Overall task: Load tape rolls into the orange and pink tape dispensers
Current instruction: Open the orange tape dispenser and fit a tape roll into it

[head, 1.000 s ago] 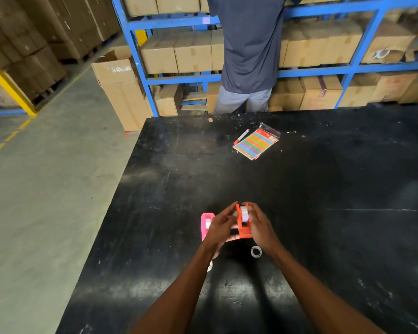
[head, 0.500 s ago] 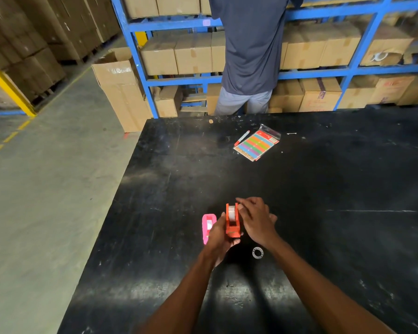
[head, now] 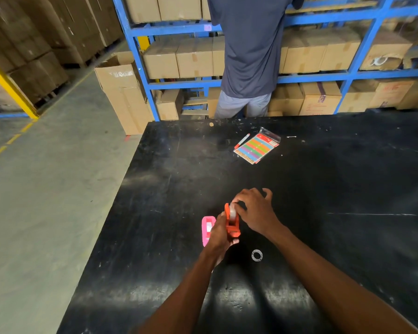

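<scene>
The orange tape dispenser (head: 232,224) stands upright on the black table (head: 348,189), gripped from its left side by my left hand (head: 219,233). A clear tape roll (head: 232,210) sits in its top, and the fingertips of my right hand (head: 255,212) press on that roll from the right. The pink tape dispenser (head: 206,229) lies on the table just left of my left hand, partly hidden by it. A second clear tape roll (head: 256,255) lies flat on the table below my right wrist.
A packet of coloured labels (head: 257,148) and a red marker (head: 242,141) lie near the table's far edge. A person (head: 249,51) stands behind the table at blue shelving (head: 140,56) full of cardboard boxes. The table's left edge drops to a concrete floor (head: 46,201).
The orange dispenser has shifted slightly left and now stands on the table in my left hand. My right hand moved from its side to pressing on the roll at its top.
</scene>
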A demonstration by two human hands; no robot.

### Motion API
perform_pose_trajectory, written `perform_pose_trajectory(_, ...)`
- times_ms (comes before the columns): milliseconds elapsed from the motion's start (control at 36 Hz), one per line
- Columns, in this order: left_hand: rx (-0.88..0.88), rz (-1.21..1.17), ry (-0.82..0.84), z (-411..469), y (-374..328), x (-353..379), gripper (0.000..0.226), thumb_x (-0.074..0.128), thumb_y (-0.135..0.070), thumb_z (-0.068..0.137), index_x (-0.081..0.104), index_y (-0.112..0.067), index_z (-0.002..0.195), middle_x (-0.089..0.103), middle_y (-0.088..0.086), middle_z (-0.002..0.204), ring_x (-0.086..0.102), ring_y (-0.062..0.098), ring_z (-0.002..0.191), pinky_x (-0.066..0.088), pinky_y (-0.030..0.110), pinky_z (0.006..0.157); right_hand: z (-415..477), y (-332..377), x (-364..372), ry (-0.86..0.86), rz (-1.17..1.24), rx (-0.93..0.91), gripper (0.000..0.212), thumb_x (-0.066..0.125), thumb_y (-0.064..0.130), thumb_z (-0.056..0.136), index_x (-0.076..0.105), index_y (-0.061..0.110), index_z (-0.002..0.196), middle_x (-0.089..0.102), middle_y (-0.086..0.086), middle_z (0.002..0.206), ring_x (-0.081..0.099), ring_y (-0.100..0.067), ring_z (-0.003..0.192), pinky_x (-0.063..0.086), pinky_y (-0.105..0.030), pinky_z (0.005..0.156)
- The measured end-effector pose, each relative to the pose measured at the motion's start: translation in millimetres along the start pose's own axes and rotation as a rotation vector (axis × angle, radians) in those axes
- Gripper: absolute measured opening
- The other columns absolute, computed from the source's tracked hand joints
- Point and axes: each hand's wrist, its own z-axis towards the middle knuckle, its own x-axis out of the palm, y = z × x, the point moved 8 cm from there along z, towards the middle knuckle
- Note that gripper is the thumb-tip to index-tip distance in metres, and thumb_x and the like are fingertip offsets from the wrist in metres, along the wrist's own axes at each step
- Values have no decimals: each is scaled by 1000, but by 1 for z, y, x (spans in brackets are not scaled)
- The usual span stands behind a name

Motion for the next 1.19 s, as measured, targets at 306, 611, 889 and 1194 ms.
perform_pose_trajectory(306, 54, -67, -58, -2, -15, -5, 47, 40, -46, 102, 69, -15, 83, 61, 8, 73, 54, 17, 65, 45, 30, 58, -19, 20, -21, -63, 44, -151, 5, 62, 33, 90, 67, 32, 89, 62, 16, 106, 54, -7, 111, 19, -49, 114)
perform_pose_trajectory(611, 44, -136, -53, 2, -24, -6, 52, 37, -44, 104, 73, -8, 96, 75, 14, 86, 70, 25, 80, 56, 37, 77, -57, 24, -6, -59, 53, -183, 8, 65, 38, 87, 71, 35, 91, 58, 18, 103, 52, -7, 108, 27, -51, 110)
perform_pose_trajectory(889, 3, -167, -38, 7, -14, 1, 52, 41, -42, 103, 75, -13, 77, 75, 9, 72, 70, 22, 69, 53, 34, 68, -64, 11, 4, -80, 8, -171, 15, 66, 44, 86, 69, 43, 101, 53, 18, 100, 50, -9, 102, 27, -40, 98)
perform_pose_trajectory(1194, 1, 33, -3, 19, -5, 11, 56, 36, -50, 103, 73, -9, 107, 77, 11, 95, 70, 20, 81, 54, 33, 72, -45, -50, 20, -13, 522, 276, 28, 61, 19, 95, 69, 17, 122, 72, -3, 119, 67, -16, 110, 49, -32, 101)
